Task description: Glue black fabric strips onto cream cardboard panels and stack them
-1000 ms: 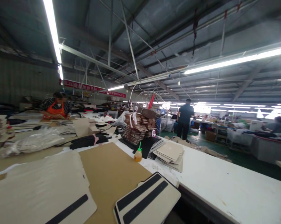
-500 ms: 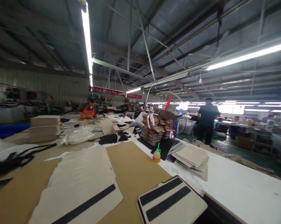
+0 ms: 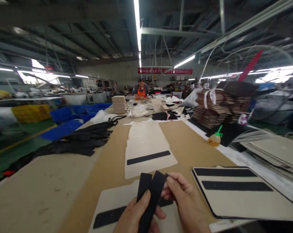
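Observation:
Low in the middle of the head view, my left hand (image 3: 134, 213) grips black strips (image 3: 154, 195), fanned so that two ends stick up, the thumb across them. My right hand (image 3: 187, 204) pinches the upper right edge of a strip between thumb and fingers. Under both hands lies a beige panel (image 3: 110, 197) with a black band on it, partly hidden. Beyond it stretches an overlapping row of beige panels (image 3: 147, 142), the nearest bearing one black band. To the right, a black-edged stack of panels (image 3: 248, 204) shows two black bands on top.
Many black strips (image 3: 80, 137) lie along the table's left side. A green-tipped bottle (image 3: 214, 139), a bundle of brown pieces (image 3: 209, 108) and beige sheets (image 3: 273, 149) stand at right. A person in an orange apron (image 3: 141, 92) is at the far end.
The view has swung left and down. Both hands, out of sight before, are now in view holding black strips, over a beige panel close in front.

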A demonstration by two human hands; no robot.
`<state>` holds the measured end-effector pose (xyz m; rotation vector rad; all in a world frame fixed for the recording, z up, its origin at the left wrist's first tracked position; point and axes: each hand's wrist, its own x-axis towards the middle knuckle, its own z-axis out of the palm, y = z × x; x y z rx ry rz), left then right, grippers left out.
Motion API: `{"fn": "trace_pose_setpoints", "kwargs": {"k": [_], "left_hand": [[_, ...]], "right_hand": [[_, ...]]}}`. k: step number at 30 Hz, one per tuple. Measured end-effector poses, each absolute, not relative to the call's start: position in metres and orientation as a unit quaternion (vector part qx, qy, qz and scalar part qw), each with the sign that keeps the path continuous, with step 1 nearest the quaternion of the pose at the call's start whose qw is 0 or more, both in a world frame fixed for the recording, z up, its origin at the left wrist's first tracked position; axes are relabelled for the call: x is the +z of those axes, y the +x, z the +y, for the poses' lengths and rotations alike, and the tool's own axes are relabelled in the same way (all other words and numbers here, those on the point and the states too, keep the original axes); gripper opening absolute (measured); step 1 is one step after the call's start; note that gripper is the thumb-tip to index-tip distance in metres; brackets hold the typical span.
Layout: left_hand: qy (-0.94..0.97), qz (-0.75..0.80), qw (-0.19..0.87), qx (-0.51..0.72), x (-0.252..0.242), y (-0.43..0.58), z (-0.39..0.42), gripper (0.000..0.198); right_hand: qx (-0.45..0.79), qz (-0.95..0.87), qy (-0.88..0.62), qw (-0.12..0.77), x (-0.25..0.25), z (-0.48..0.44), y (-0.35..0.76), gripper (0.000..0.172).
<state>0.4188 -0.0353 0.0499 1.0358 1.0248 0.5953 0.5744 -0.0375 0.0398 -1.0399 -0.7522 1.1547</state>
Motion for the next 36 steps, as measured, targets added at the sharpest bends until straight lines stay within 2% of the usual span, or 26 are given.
{"fn": "trace_pose_setpoints", "kwargs": {"k": [7, 12, 18, 22, 26, 30, 36], "left_hand": [[0.418, 0.445, 0.706, 0.359, 0.046, 0.420, -0.037, 0.068], [0.413, 0.430, 0.721, 0.354, 0.046, 0.418, -0.037, 0.068], [0.351, 0.427, 0.753, 0.357, 0.046, 0.417, -0.041, 0.069], [0.329, 0.467, 0.705, 0.420, 0.052, 0.418, -0.043, 0.062], [0.335, 0.496, 0.662, 0.451, 0.056, 0.413, -0.046, 0.058], [0.382, 0.470, 0.667, 0.434, 0.057, 0.403, -0.050, 0.054], [0.481, 0.470, 0.661, 0.332, 0.061, 0.393, -0.063, 0.049]], "right_hand": [[0.565, -0.331, -0.447, 0.609, 0.037, -0.043, 0.569, 0.043], [0.542, -0.395, -0.483, 0.563, 0.031, -0.042, 0.565, 0.039], [0.532, -0.415, -0.459, 0.578, 0.044, -0.024, 0.561, 0.033], [0.556, -0.400, -0.443, 0.578, 0.054, -0.020, 0.552, 0.032], [0.640, -0.398, -0.385, 0.533, 0.052, -0.029, 0.540, 0.028], [0.672, -0.358, -0.347, 0.547, 0.053, -0.035, 0.535, 0.027], [0.687, -0.296, -0.327, 0.577, 0.066, -0.029, 0.535, 0.023]]}}
